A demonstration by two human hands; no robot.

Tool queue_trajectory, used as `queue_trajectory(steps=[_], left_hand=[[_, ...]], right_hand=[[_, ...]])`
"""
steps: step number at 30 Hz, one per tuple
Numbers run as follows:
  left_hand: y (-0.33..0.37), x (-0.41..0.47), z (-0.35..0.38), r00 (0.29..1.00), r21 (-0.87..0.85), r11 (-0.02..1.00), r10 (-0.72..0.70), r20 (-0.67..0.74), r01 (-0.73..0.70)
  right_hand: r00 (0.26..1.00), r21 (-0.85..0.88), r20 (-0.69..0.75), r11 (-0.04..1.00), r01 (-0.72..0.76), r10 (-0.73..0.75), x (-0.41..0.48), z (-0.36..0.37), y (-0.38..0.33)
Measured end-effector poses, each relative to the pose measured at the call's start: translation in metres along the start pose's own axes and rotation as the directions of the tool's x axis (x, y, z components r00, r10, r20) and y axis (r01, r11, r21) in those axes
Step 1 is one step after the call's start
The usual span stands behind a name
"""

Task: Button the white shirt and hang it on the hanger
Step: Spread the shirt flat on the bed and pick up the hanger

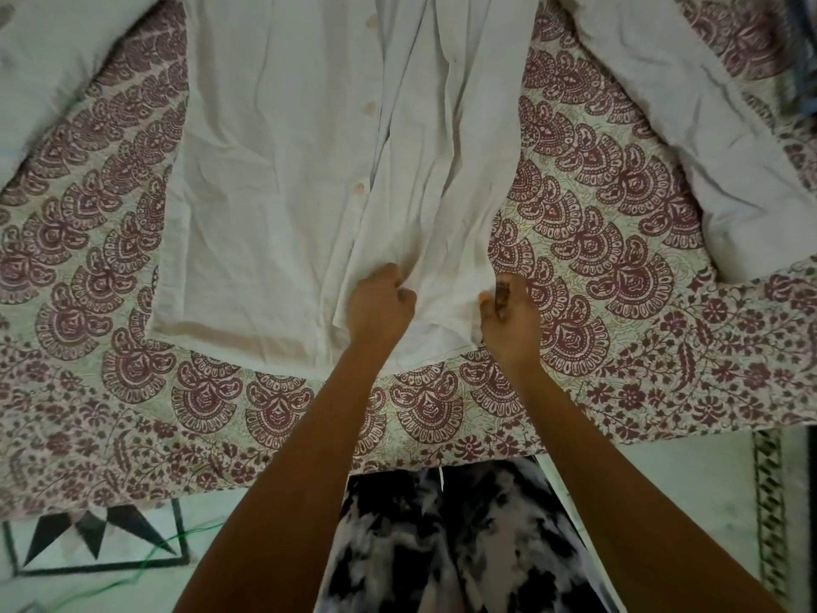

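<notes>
Black-and-white trousers (pixel 442 546) fill the bottom centre of my feed, both forearms reaching up from them. At centre frame the left hand (pixel 380 305) curls its fingers into a bunch of the white shirt (pixel 274 170), on the front panel to the right of the buttons (pixel 359 188). The right hand (pixel 508 320) pinches that panel's outer edge near the hem. I judge they are pulling it straight for buttoning. It lies open on the printed bedsheet (pixel 597 258), upper middle. I see no hanger.

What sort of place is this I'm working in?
Likely a home bedroom: the white shirt lies spread on a paisley block-print bedsheet draped over a bed-like edge, with patterned floor tiles below.
</notes>
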State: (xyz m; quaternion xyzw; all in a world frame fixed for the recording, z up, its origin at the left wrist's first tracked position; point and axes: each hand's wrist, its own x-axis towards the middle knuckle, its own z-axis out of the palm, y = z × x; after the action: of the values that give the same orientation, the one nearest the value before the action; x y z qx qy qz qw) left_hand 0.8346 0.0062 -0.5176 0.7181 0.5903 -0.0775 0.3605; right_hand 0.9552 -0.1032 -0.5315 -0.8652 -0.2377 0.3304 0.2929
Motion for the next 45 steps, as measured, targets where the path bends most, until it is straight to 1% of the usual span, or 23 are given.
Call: queue_trajectory(steps=[2,3,5,7,8,9,11,12,15,16,18,19,20,22,24,27,29,31,33,35,37,41,45], left_hand=[[-0.004,-0.002,-0.014,0.996,-0.32,0.943,-0.094,-0.009,0.086],[-0.005,-0.003,-0.023,0.983,-0.51,0.849,-0.179,-0.031,0.138],[-0.002,-0.008,-0.046,0.931,-0.793,0.573,-0.366,-0.019,0.209],[0.0,-0.016,-0.066,0.885,-0.921,0.278,-0.447,0.129,0.274],[0.0,-0.021,-0.074,0.881,-0.943,0.165,-0.431,0.194,0.289],[-0.003,-0.025,-0.08,0.887,-0.946,0.131,-0.404,0.222,0.296],[-0.007,-0.031,-0.09,0.909,-0.932,0.201,-0.357,0.217,0.302],[-0.01,-0.033,-0.093,0.92,-0.921,0.254,-0.336,0.202,0.295],[-0.027,-0.032,-0.101,0.939,-0.885,0.419,-0.34,0.056,0.204],[-0.035,-0.029,-0.102,0.934,-0.828,0.537,-0.354,-0.046,0.163],[-0.054,-0.025,-0.101,0.904,-0.524,0.837,-0.335,-0.266,0.157],[-0.062,-0.024,-0.099,0.898,-0.324,0.924,-0.308,-0.314,0.204],[-0.07,-0.024,-0.095,0.913,-0.2,0.949,-0.293,-0.285,0.242],[-0.08,-0.027,-0.08,0.954,-0.104,0.959,-0.274,-0.12,0.263],[-0.086,-0.027,-0.064,0.968,-0.068,0.966,-0.251,-0.016,0.249],[-0.087,-0.027,-0.052,0.974,-0.102,0.969,-0.225,0.028,0.227],[-0.09,-0.025,-0.05,0.976,-0.129,0.967,-0.215,0.04,0.219],[-0.092,-0.026,-0.051,0.973,-0.193,0.954,-0.226,0.041,0.229],[-0.092,-0.029,-0.055,0.964,-0.379,0.886,-0.249,0.094,0.266],[-0.094,-0.032,-0.055,0.95,-0.515,0.799,-0.258,0.175,0.312],[-0.098,-0.034,-0.05,0.938,-0.481,0.806,-0.272,0.217,0.345],[-0.095,-0.027,-0.039,0.939,-0.278,0.898,-0.339,0.062,0.342],[-0.08,-0.014,-0.041,0.955,-0.06,0.956,-0.29,-0.062,0.286]], right_hand=[[0.995,-0.006,-0.055,0.996,0.087,-0.087,-0.005,0.0,0.0],[0.982,-0.078,-0.054,0.981,0.176,-0.181,-0.008,0.0,-0.001],[0.92,-0.301,0.088,0.87,0.391,-0.383,-0.014,0.0,-0.001],[0.863,-0.437,0.256,0.744,0.505,-0.435,-0.021,0.005,0.003],[0.874,-0.47,0.277,0.736,0.486,-0.4,-0.023,0.008,0.007],[0.906,-0.487,0.25,0.764,0.423,-0.342,-0.024,0.011,0.01],[0.961,-0.491,0.153,0.826,0.277,-0.231,-0.02,0.012,0.011],[0.965,-0.494,0.127,0.829,0.262,-0.23,-0.017,0.012,0.01],[0.917,-0.464,0.063,0.801,0.377,-0.395,-0.01,0.003,0.003],[0.914,-0.419,-0.022,0.834,0.359,-0.404,-0.008,-0.001,0.002],[0.932,-0.231,-0.277,0.958,0.172,-0.234,-0.007,-0.012,-0.001],[0.922,-0.147,-0.375,0.988,0.049,-0.102,-0.007,-0.016,0.003],[0.909,-0.118,-0.416,0.991,-0.063,0.009,-0.009,-0.019,0.009],[0.921,-0.183,-0.368,0.961,-0.208,0.13,-0.017,-0.021,0.024],[0.951,-0.325,-0.297,0.927,-0.187,0.088,-0.025,-0.02,0.032],[0.98,-0.61,-0.077,0.786,0.098,-0.182,-0.027,-0.018,0.036],[0.931,-0.69,0.084,0.654,0.311,-0.354,-0.023,-0.02,0.032],[0.917,-0.665,0.065,0.668,0.333,-0.393,-0.017,-0.023,0.028],[0.941,-0.618,-0.044,0.749,0.237,-0.334,-0.013,-0.028,0.03],[0.952,-0.636,-0.12,0.758,0.144,-0.281,-0.015,-0.033,0.038],[0.968,-0.682,-0.113,0.726,0.088,-0.224,-0.021,-0.034,0.048],[0.984,-0.668,0.01,0.731,0.138,-0.177,-0.016,-0.038,0.05],[0.916,-0.66,0.284,0.635,0.402,-0.284,-0.003,-0.042,0.038]])
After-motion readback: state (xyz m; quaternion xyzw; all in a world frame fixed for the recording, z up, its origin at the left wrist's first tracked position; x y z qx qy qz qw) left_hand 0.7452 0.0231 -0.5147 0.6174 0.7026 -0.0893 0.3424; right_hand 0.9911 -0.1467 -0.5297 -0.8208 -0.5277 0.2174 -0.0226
